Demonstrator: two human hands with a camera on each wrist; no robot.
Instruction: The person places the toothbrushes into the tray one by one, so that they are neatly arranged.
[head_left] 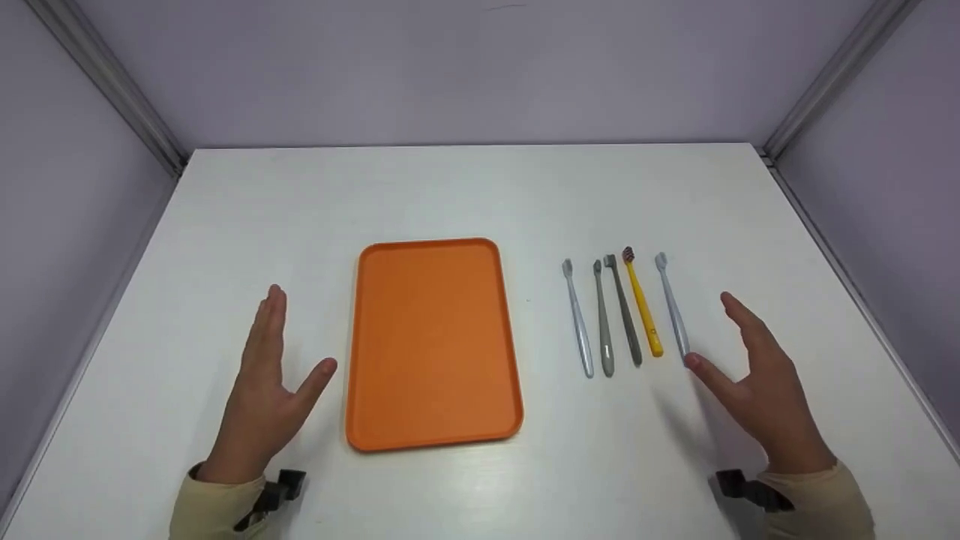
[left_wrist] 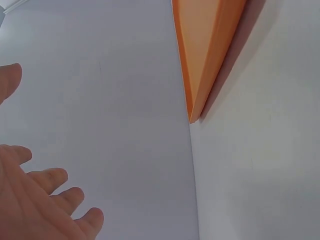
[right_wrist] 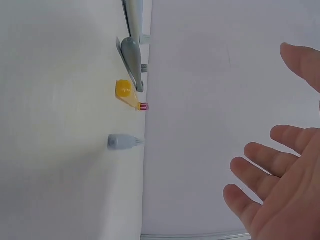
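while our left hand (head_left: 266, 390) and right hand (head_left: 757, 382) hover flat-fingered and spread, holding nothing, we've got the orange tray (head_left: 433, 435) on the white table (head_left: 420, 195) between them, and five toothbrushes (head_left: 624, 311) lined up just inside the right thumb.

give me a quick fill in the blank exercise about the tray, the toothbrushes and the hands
1. The tray is coloured ____.
2. The number of toothbrushes lying in the row beside it is ____.
3. The only brightly coloured one, the yellow toothbrush, is ____ in the row, counting from the tray.
4. The left hand and right hand hold ____.

Missing words: orange; five; fourth; nothing
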